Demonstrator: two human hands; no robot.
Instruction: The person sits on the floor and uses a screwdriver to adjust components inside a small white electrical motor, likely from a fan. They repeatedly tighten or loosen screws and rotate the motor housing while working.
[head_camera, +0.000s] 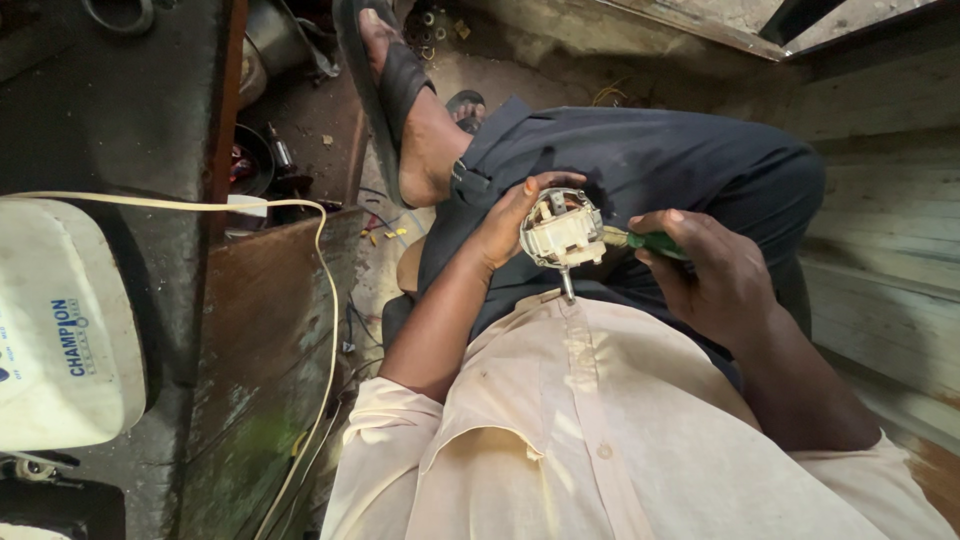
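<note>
Gripping a small cream-coloured motor housing (561, 232) above the lap, the left hand (507, 222) wraps its fingers round the far side, thumb over the top. The right hand (712, 272) is closed around a green-handled screwdriver (652, 243) whose tip meets the housing's side. A metal shaft (567, 285) projects from the housing toward the shirt. Housing judged rigid, fairly light, its plastic liable to crack under hard levering; the rim offers the firmest hold, not the shaft. Room is tight: dark trousers (650, 150) below, a rusty bench edge (262, 330) and cream cable (325, 300) to the left, a wooden wall (880, 250) close on the right.
</note>
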